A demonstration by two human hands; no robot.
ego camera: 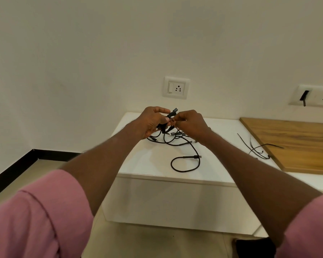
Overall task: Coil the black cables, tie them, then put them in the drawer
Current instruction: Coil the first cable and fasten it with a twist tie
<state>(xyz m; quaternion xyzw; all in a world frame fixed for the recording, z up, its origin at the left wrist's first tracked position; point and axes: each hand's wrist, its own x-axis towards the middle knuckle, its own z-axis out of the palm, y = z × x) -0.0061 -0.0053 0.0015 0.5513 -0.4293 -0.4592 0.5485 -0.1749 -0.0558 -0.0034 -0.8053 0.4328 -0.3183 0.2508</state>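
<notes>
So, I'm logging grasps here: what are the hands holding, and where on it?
Both hands grip the black cables near their bunched upper ends: the left hand holds the bundle just below the plugs, and the right hand pinches it beside the left.

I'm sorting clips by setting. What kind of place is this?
Probably a home or office room: a wall socket, a low white cabinet and a wooden desktop.

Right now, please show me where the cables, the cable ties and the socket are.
cables (185, 169): head view, on the loose loop lying on the white top.
cable ties (254, 148): head view, on the crossing thin strips beside the board.
socket (176, 87): head view, on the middle of its plate.
</notes>
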